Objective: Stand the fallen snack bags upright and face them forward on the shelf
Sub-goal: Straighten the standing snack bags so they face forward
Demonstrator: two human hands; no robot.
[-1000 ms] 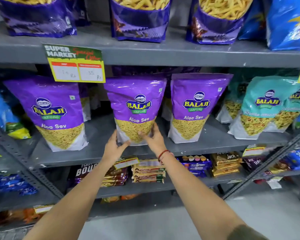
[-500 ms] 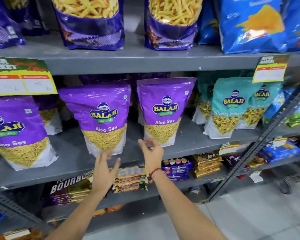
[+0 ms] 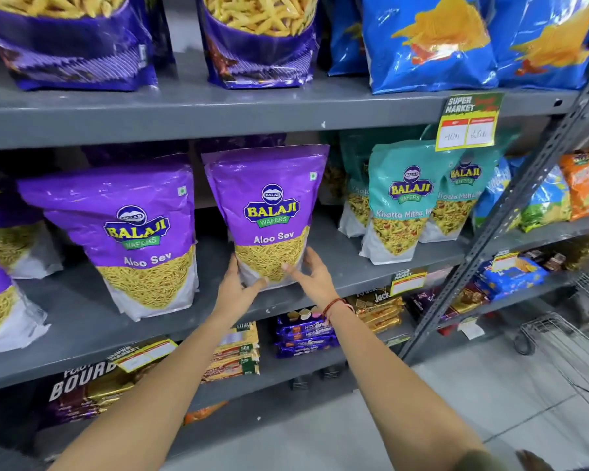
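Holding the shiny purple Aloo Sev snack bag (image 3: pixel 269 212) at its bottom.
Left hand (image 3: pixel 233 288) and right hand (image 3: pixel 315 277) (both gripping it) should turn it gently, flat on the grey metal shelf (image 3: pixel 337 277).

purple aloo sev bag (image 3: pixel 269 212) — upright, label forward — on shelf (image 3: pixel 354 266).

Purple pouches (image 3: pixel 269 212) read "BALAJI WAFERS Aloo Sev"; teal pouches (image 3: pixel 405 198) read "BALAJI WAFERS Khatta Mitha". A shelf tag (image 3: pixel 468 120) says "SUPER MARKET". Below, a dark pack (image 3: pixel 82 382) shows "BOUR", and blue packs (image 3: pixel 306 331) "HIDE".
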